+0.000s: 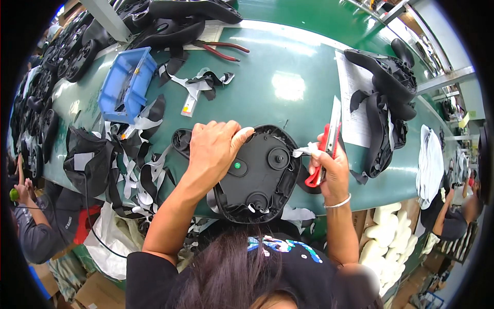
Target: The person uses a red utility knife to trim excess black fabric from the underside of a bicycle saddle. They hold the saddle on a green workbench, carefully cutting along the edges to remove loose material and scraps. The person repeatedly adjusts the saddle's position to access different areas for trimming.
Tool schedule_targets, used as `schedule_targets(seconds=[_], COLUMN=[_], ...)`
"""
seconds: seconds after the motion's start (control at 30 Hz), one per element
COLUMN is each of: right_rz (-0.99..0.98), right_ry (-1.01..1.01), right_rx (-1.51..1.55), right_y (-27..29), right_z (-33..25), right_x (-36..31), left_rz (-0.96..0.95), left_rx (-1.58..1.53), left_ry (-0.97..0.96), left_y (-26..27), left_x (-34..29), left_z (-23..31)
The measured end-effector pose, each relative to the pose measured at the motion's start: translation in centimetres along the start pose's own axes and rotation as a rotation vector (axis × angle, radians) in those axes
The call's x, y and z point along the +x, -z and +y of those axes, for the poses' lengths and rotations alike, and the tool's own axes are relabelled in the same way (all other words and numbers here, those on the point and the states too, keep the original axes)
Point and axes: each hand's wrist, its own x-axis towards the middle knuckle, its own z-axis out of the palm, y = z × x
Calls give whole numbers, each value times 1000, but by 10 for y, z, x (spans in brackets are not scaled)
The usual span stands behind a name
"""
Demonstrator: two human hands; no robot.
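Looking down in the head view, grasping the upper left rim of the black padded shell (246, 172) with the left hand (218, 147), fingertips hidden beyond the edge, probably to stop any sliding or turning. Resting at the near edge of the tabletop (257, 100), close to the body, with round bosses facing up, perhaps to bring the gathered fabric edge within reach. Gripping the red cutter (330, 140) in the right hand (334, 169), blade end directed away from the body, seemingly to spare the fingertips for pinching the pale strip (306, 150) at the right rim. Lying farther back, red-handled pliers (226, 50) and a blue bin (109, 95), likely to allow room around the shell.
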Motion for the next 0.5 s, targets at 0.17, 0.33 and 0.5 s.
schedule_targets(seconds=[0.17,0.33,0.5], right_rz=[38,-110,-219], right_ry=[129,288,518], right_rx=[-327,-875,-1194], right_y=[-30,-4,41], right_z=[-12,-31,-32], right_x=[-7,-23,-45], left_rz=[-20,-51,-66], left_rx=[4,-442,-244], left_ry=[-333,-326,-284], left_y=[7,-22,-12], left_x=[21,33,24], left_z=[50,42,45])
